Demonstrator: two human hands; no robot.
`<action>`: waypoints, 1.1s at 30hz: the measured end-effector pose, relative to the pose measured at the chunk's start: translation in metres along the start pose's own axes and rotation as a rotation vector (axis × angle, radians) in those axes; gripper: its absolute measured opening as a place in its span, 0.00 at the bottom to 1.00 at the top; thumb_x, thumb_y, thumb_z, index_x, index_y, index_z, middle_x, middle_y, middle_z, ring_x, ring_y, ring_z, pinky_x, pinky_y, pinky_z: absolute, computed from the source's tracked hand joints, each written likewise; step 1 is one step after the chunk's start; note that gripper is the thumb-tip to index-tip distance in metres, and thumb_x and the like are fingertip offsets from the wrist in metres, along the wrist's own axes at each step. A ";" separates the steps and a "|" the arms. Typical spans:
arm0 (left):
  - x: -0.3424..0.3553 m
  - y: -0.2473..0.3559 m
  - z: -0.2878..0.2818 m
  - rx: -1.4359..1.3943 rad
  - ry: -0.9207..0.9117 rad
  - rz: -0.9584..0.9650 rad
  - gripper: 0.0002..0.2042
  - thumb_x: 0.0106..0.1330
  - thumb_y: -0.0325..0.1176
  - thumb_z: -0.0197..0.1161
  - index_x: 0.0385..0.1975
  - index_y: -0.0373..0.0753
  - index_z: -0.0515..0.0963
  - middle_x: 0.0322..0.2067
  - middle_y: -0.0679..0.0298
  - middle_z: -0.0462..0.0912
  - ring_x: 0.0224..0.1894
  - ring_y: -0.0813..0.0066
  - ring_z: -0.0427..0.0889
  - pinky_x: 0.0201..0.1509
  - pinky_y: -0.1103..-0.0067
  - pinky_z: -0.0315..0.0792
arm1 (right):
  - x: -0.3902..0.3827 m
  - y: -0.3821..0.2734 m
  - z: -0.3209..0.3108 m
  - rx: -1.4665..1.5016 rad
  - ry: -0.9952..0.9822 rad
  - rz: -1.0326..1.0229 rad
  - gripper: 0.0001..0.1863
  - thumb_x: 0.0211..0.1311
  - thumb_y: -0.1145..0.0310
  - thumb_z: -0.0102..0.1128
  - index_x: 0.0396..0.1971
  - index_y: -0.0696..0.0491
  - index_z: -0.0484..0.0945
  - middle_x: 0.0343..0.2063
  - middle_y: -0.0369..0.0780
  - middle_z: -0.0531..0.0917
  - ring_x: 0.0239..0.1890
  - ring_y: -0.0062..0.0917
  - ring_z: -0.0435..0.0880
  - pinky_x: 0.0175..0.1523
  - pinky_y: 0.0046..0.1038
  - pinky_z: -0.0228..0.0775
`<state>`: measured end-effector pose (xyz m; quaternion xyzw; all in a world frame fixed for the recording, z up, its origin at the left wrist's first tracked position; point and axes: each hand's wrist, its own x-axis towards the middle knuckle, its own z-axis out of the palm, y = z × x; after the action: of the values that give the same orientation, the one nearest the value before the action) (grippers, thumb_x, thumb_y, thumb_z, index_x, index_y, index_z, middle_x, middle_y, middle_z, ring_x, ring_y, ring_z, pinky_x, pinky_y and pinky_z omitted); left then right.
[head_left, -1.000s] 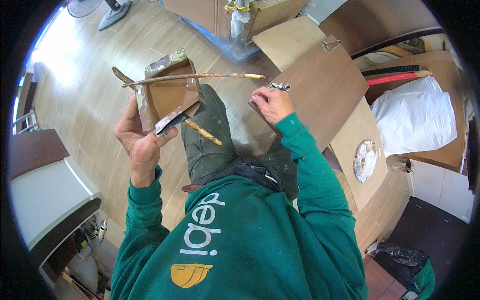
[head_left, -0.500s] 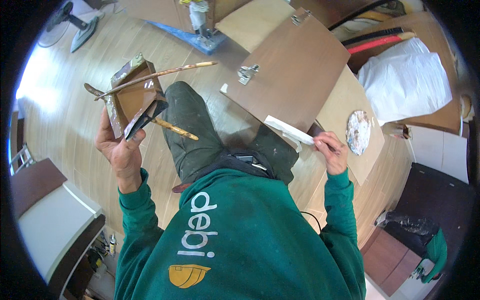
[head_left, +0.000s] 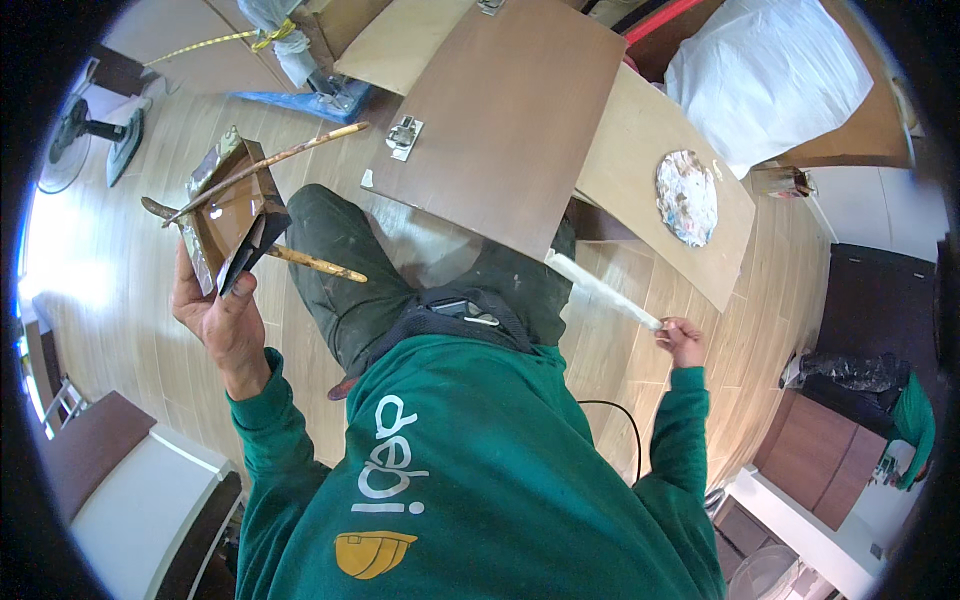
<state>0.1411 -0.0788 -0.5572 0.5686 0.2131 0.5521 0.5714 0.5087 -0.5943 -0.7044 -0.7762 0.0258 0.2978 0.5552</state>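
Note:
My left hand (head_left: 225, 325) grips a small brown-lined tray (head_left: 222, 235), tilted, with a long wooden stick (head_left: 315, 145) lying across it and a second stick (head_left: 320, 265) poking out beneath. My right hand (head_left: 680, 345) pinches the end of a long white strip (head_left: 605, 290), whose far end is at the front corner of a brown board (head_left: 500, 120). The board has metal hinges (head_left: 405, 137), one at each visible end of its left edge. It rests over a pale board (head_left: 632, 150) that carries a paint-smeared disc (head_left: 686, 197). My legs are below the brown board's near edge.
A wrapped post (head_left: 280, 40) with yellow rope stands at the back, near a fan (head_left: 70, 140). White sheeting (head_left: 760, 70) and a jar (head_left: 780, 182) are at right. A white-topped cabinet (head_left: 150, 480) is at lower left. Dark spattered material (head_left: 845, 370) and green cloth (head_left: 915, 420) lie far right.
My right hand has moved right and down from the brown board, drawing out the white strip. My left hand and tray have shifted left in view. The boards appear higher and further left as the view shifts.

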 end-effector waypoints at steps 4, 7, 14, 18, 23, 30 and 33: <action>-0.002 0.011 0.002 0.019 -0.006 0.003 0.37 0.44 0.30 0.76 0.56 0.26 0.66 0.46 0.57 0.78 0.47 0.71 0.78 0.55 0.76 0.68 | 0.017 0.089 -0.004 0.176 0.518 0.323 0.08 0.61 0.71 0.53 0.36 0.58 0.78 0.29 0.42 0.82 0.25 0.30 0.83 0.25 0.28 0.76; -0.001 0.016 0.004 0.063 -0.040 0.004 0.37 0.43 0.29 0.76 0.56 0.27 0.67 0.45 0.58 0.78 0.46 0.72 0.78 0.54 0.76 0.69 | 0.008 0.082 0.012 0.068 0.457 0.166 0.09 0.61 0.69 0.55 0.37 0.58 0.78 0.29 0.41 0.82 0.25 0.28 0.83 0.25 0.26 0.75; -0.007 0.019 0.009 0.005 -0.012 -0.023 0.38 0.41 0.28 0.75 0.56 0.26 0.65 0.47 0.57 0.77 0.49 0.70 0.76 0.55 0.76 0.68 | -0.038 -0.099 0.077 -0.109 0.191 -0.479 0.11 0.60 0.70 0.58 0.40 0.60 0.80 0.29 0.40 0.82 0.29 0.21 0.81 0.34 0.20 0.72; -0.005 0.014 0.009 0.024 -0.024 0.008 0.37 0.44 0.29 0.73 0.56 0.25 0.64 0.47 0.56 0.76 0.48 0.67 0.77 0.57 0.73 0.67 | -0.029 -0.194 0.069 -0.202 0.294 -0.762 0.12 0.59 0.72 0.60 0.41 0.61 0.80 0.31 0.38 0.82 0.30 0.18 0.79 0.37 0.20 0.70; -0.004 0.012 0.002 0.055 -0.030 0.027 0.38 0.46 0.33 0.74 0.56 0.24 0.64 0.48 0.55 0.76 0.49 0.67 0.76 0.57 0.72 0.67 | 0.039 -0.229 0.068 -0.116 0.224 -0.666 0.14 0.55 0.75 0.61 0.43 0.58 0.80 0.31 0.40 0.82 0.30 0.20 0.80 0.33 0.21 0.75; -0.004 0.010 -0.007 0.117 -0.014 -0.011 0.39 0.45 0.36 0.76 0.57 0.25 0.64 0.48 0.57 0.76 0.49 0.67 0.76 0.56 0.72 0.68 | 0.152 -0.199 0.118 0.049 0.138 -0.543 0.19 0.47 0.80 0.62 0.44 0.57 0.80 0.33 0.42 0.81 0.27 0.23 0.82 0.29 0.22 0.76; -0.005 0.011 -0.004 0.115 0.019 0.001 0.40 0.44 0.36 0.76 0.57 0.26 0.65 0.47 0.57 0.76 0.49 0.67 0.76 0.56 0.72 0.68 | 0.184 -0.191 0.145 -0.023 0.112 -0.538 0.20 0.46 0.77 0.64 0.44 0.55 0.80 0.31 0.39 0.82 0.28 0.21 0.82 0.32 0.22 0.75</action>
<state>0.1315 -0.0848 -0.5504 0.5954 0.2498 0.5445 0.5354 0.6675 -0.3407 -0.6630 -0.7768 -0.1539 0.0965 0.6030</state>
